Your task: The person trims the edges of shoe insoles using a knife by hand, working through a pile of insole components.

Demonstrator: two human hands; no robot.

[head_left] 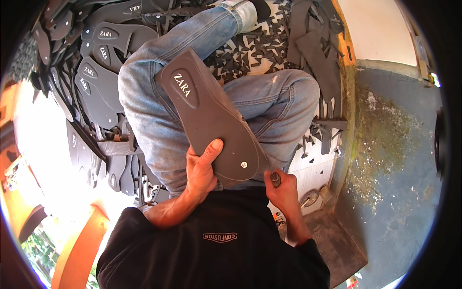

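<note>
My left hand (202,168) grips a dark grey foam sandal sole (211,120), thumb on top and the other fingers underneath. The piece lies tilted above my lap, its narrower end up and to the left. It has a raised oval pad with pale lettering, a small round white mark, and a thin outline traced inside its uncut edge. By the sole's lower right corner, my right hand (283,188) is closed round a tool with a dark, round handle (275,179). The tool's working end cannot be made out.
Trimmed soles (101,86) lie heaped at the left. Dark foam scraps (255,53) cover the pale floor beyond my crossed legs (284,94), with longer strips (317,58) at the right. A stained grey-blue floor (390,144) and a brown block (332,245) are at the right.
</note>
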